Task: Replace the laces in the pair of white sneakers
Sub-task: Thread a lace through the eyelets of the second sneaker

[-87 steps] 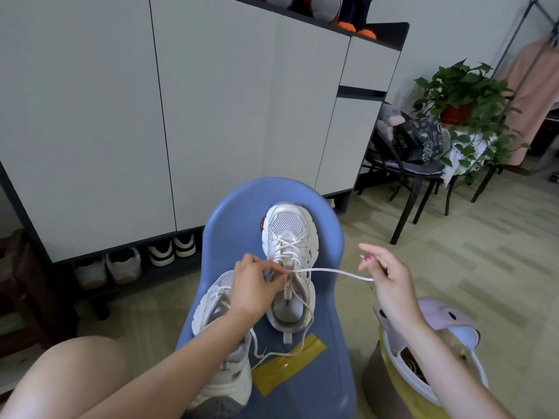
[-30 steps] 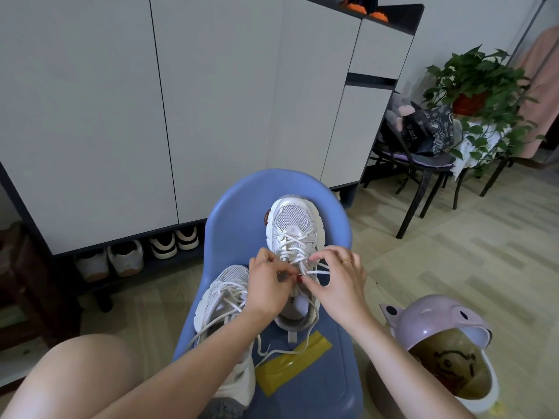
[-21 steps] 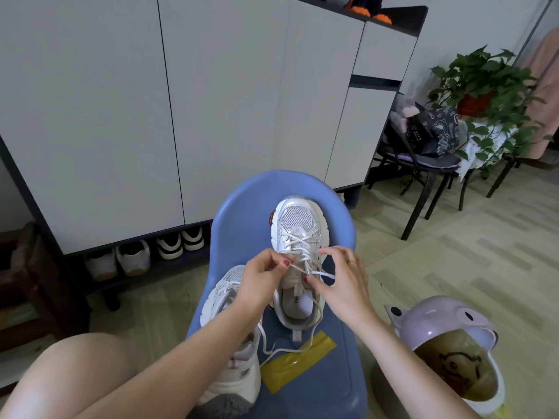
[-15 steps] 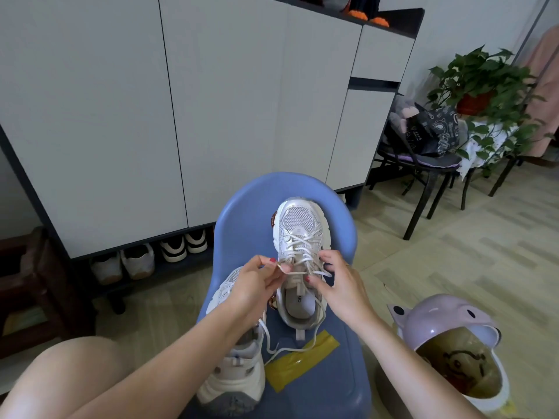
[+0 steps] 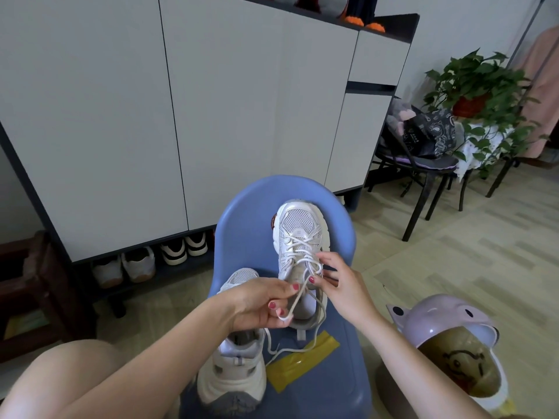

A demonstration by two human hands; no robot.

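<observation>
On a blue plastic chair (image 5: 251,219), a white mesh sneaker (image 5: 299,237) points away from the person; the left hand (image 5: 260,306) pinches its white cord lace (image 5: 298,293) pulled toward the heel, and the right hand (image 5: 338,285) pinches the crossings near the top eyelets.

Two white sneakers (image 5: 299,237), two hands (image 5: 260,306).

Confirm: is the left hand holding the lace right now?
Yes, the left hand pinches the white lace that runs up to the eyelets of the far sneaker on the blue chair.
</observation>
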